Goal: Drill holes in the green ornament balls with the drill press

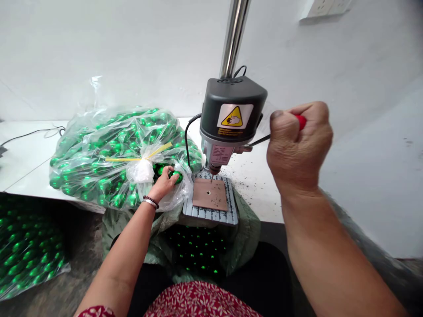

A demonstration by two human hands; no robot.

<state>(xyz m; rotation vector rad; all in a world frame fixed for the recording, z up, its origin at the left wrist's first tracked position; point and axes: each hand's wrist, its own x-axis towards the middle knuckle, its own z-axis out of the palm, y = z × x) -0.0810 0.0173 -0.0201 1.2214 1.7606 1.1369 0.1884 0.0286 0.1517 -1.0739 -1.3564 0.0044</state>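
Observation:
My left hand (164,182) reaches into the opening of a clear plastic bag (99,149) full of shiny green balls, its fingers closed on a green ball (176,176). My right hand (297,147) is wrapped round the red-tipped lever (261,141) of a drill press (233,110). Below the drill's chuck and thin bit lies a brown square plate (209,194) with a small hole in it, on the ribbed metal base (234,207). No ball sits on the plate.
Beneath the base, an open green sack (247,229) holds many green balls. Another bag of green balls (29,246) stands at the lower left. Dark shavings are scattered on the white table (264,198). A black cable runs beside the drill, and a wall socket (325,6) is above.

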